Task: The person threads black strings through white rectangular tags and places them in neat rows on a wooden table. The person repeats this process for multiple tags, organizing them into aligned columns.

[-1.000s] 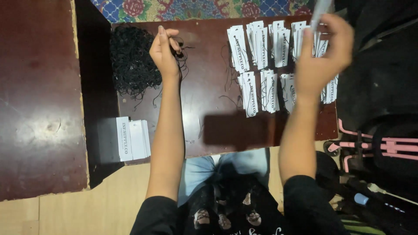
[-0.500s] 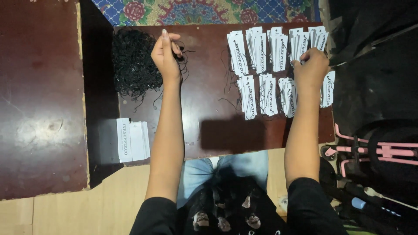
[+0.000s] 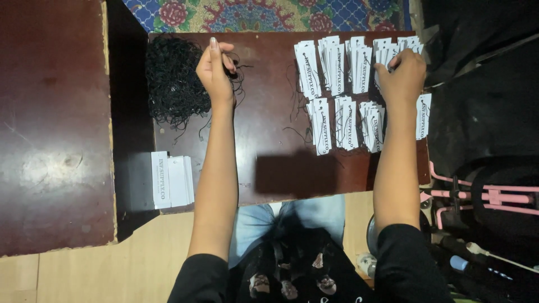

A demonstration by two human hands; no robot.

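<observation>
Left hand (image 3: 216, 70) is up at the far side of the small dark wooden table (image 3: 264, 163), fingers curled in, pinching a few black strings (image 3: 236, 64) between thumb and fingertips. The strands trail off to the right of the knuckles. Just left of that hand, touching it, lies the big tangled heap of black string (image 3: 174, 84), loose ends straggling out toward the near side.

Over on the right, the right hand (image 3: 403, 76) rests palm down, fingers bent, on the far-right group of white paper tags (image 3: 396, 47). Whether it actually grips one, I cannot tell; the fingertips are tucked among the cards.

Around it, tags everywhere: narrow white rectangles with dark print running lengthwise, fanned in small stacks. A far row of stacks (image 3: 337, 64) runs across the table's far right part, a nearer row (image 3: 345, 120) sits just below it, and thin black loops lie among them. One more tag stack (image 3: 424, 115) peeks out to the right of the wrist at the table edge.

At the near left corner, well apart from both hands, sits a separate stack of plain white tags (image 3: 171, 179). Left of the table, a larger reddish-brown surface (image 3: 53, 129). Beyond the far edge, a floral rug (image 3: 252, 14). On the right, near side, a pink metal frame (image 3: 483, 196).
</observation>
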